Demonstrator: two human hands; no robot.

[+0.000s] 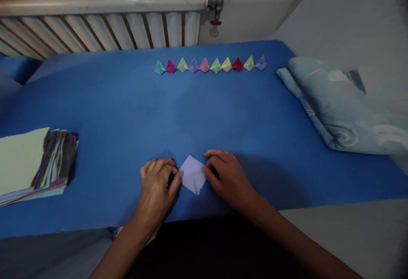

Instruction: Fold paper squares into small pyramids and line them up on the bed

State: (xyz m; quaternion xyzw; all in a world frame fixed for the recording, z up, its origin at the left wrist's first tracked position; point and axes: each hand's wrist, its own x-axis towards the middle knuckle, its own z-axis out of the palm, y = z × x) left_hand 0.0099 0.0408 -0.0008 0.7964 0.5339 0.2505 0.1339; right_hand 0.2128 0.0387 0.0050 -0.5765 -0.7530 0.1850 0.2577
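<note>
A small folded piece of lavender paper (193, 174) lies on the blue surface close to its front edge, one corner pointing away from me. Loose layered flaps show at its near corner. My left hand (158, 183) grips the paper's left corner, the thumb on it and the fingers curled. On the opposite side, my right hand (228, 177) pinches the right corner between thumb and index finger. Farther back, a row of several folded paper pieces (204, 65) in green, pink, purple, yellow and red runs side by side.
A stack of coloured paper sheets (22, 160) sits at the left on the blue surface (127, 109). To the right lies a folded pale blue-green cloth (338, 104). Behind the far edge stand a white radiator (108, 28) and a pipe valve with a red handle (216, 23).
</note>
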